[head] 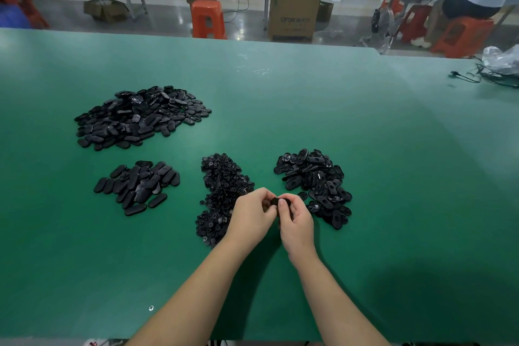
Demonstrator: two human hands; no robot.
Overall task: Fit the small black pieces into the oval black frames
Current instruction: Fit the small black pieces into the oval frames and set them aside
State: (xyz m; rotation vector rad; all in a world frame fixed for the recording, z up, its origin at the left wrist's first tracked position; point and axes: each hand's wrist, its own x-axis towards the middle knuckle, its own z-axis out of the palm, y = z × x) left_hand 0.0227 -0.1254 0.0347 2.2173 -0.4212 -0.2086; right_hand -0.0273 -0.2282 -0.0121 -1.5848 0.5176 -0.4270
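factory assembly floor | green worktable [280,78] | parts heaps [140,118] | cartons [295,12]

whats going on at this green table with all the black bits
A person is assembling small plastic parts by hand. The left hand and right hand meet over the green table, both pinching one black part between the fingertips. Just left of the hands lies the heap of small pieces; to the right, the pile of holed oval frames. Two piles of closed ovals sit farther left.
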